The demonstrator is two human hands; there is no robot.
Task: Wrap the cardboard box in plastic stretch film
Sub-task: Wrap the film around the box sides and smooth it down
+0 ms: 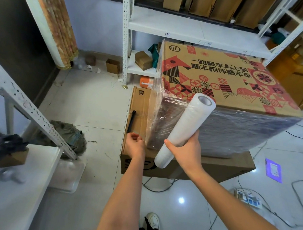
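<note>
A large cardboard box (221, 74) with red and black printed patterns stands on a flat brown carton (139, 105). Clear stretch film (237, 126) covers its near side and stretches loosely around the left corner. My right hand (185, 149) grips a white roll of stretch film (185, 126), held tilted against the box's near left corner. My left hand (134, 143) hovers just left of the film sheet, its fingers curled near the film's lower edge. Whether those fingers pinch the film cannot be told.
White metal shelving (176, 23) with brown cartons stands behind the box. Another shelf frame (30, 109) and a white table (17, 187) are at the left. A black marker (131, 121) lies on the lower carton. Cables and a power strip (250, 199) trail on the tiled floor at the right.
</note>
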